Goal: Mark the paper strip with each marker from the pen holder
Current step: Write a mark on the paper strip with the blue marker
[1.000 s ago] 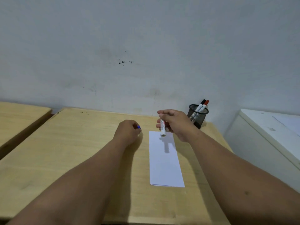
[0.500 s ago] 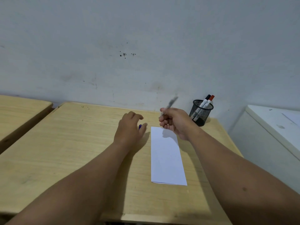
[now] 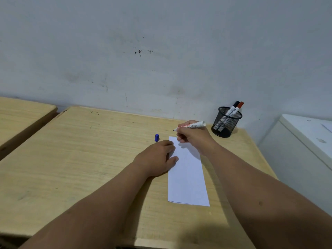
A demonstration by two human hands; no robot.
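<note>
Dropped the blue cap [image 3: 156, 137] on the desk [image 3: 75, 159], left hand [image 3: 155, 159] now flat pinning the paper strip's [image 3: 187, 177] left edge near the desk's far edge, right hand [image 3: 193, 136] gripping the uncapped marker [image 3: 190, 126] flipped tip-down above the strip's far end, so first mark should be next; two left in pen holder [image 3: 225, 123].

bench [image 3: 80, 159]: pale yellow wood grain. paper strip [image 3: 187, 177]: plain white. cap [image 3: 156, 137] on bench: blue. held marker [image 3: 193, 125]: white barrel, red print, dark tip. pen holder [image 3: 226, 122]: black mesh; markers inside capped black [image 3: 236, 103] and red [image 3: 240, 104]. wall [image 3: 161, 51]: grey-white, dark specks.
</note>
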